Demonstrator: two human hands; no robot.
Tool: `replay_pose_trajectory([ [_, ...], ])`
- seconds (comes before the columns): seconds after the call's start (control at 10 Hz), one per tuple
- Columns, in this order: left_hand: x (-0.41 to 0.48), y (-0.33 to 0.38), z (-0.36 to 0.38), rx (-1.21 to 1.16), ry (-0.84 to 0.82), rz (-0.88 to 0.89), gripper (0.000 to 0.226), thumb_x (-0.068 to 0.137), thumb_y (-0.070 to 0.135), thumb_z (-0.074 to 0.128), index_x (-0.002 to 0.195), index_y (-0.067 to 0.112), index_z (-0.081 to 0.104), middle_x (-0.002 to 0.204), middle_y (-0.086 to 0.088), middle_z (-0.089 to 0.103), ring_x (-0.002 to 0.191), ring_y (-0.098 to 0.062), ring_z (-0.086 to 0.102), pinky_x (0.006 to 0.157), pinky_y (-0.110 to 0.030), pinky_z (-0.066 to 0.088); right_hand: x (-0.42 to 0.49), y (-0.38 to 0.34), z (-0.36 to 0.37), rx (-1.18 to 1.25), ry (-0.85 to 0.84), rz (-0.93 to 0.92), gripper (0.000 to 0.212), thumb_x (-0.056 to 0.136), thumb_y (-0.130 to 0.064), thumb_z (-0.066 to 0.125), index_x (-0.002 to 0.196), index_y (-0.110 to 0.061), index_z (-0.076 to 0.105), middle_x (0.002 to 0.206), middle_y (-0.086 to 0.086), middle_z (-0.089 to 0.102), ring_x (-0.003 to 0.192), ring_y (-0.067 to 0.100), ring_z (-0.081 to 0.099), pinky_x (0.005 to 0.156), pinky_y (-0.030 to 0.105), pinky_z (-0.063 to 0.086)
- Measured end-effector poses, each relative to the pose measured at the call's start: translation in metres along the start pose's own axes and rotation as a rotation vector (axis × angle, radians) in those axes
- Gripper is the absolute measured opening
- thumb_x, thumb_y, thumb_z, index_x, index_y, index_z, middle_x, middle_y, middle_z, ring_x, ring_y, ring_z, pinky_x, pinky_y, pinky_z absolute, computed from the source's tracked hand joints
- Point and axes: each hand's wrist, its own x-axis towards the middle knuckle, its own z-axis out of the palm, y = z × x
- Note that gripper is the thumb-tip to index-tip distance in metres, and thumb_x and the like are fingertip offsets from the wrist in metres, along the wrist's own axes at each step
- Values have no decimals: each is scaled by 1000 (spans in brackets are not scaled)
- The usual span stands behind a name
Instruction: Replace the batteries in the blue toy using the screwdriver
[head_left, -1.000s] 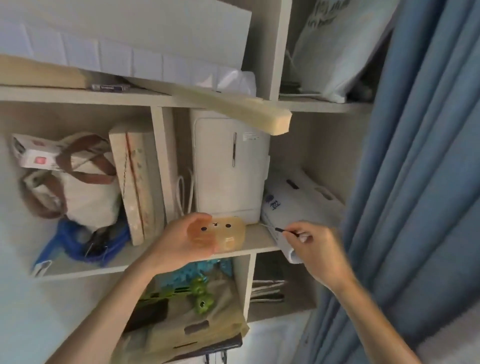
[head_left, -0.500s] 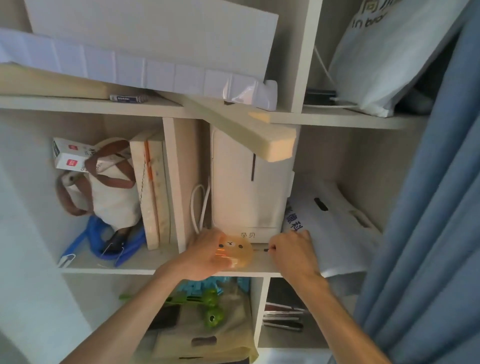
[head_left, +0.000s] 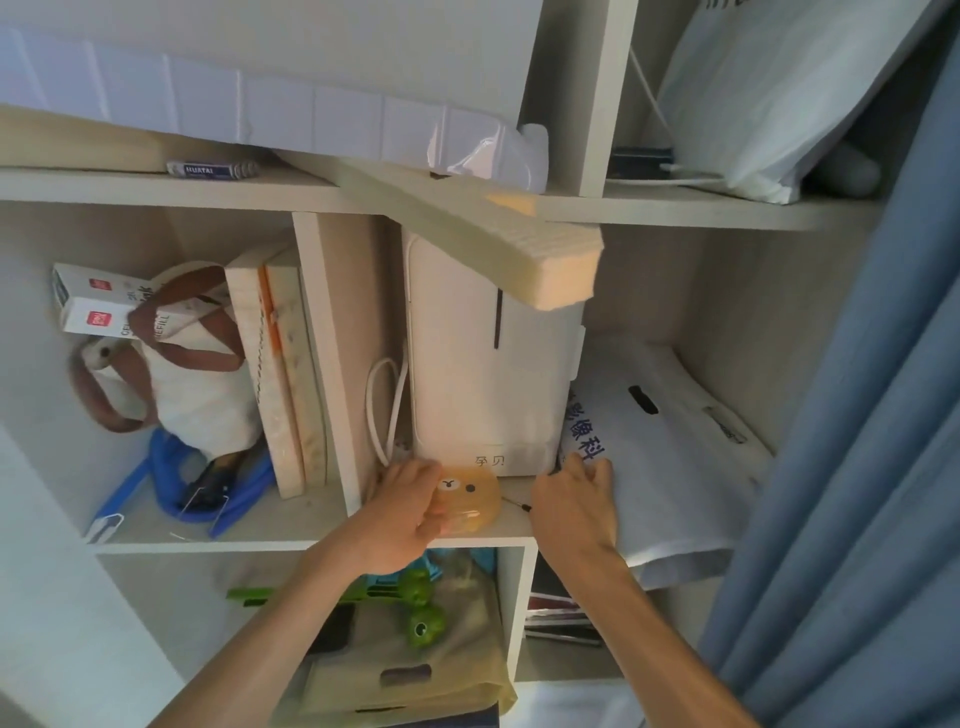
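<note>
Dim, soft indoor light, bluish cast. Wide-angle bowing at edges. Overall soft focus, slight motion blur. Faint glare on crinkled clear plastic wrap (head_left: 488, 150).

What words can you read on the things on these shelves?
"HUATAI": on the small blue packet on the upper shelf.
"孕贝": low on the front of the white machine.
"像科": blue print on the white plastic bag.
"REFILL": on the white box; its other print is too blurred.
</note>
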Motion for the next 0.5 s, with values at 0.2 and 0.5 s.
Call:
replay_pose_trajectory([
  [0.2, -6, 1, 4, -59, 52, 4, 59, 108, 30, 54, 160, 14, 32, 162, 1, 30, 154, -20, 28, 131, -48, 22, 0, -3, -6, -16, -20, -4, 20, 98, -13, 57, 107, -22, 72, 113, 6, 74, 121, 27, 51, 106, 48, 30],
  [0.5, -30, 6, -2, -167, 324, 16, 54, 103, 28, 67, 154, 29, 52, 169, 10, 39, 157, -17, 35, 129, -39, 24, -11, 13, -18, 175, 203, -78, 22, 96, -8, 59, 92, -24, 73, 98, 1, 76, 102, 22, 59, 95, 37, 37],
])
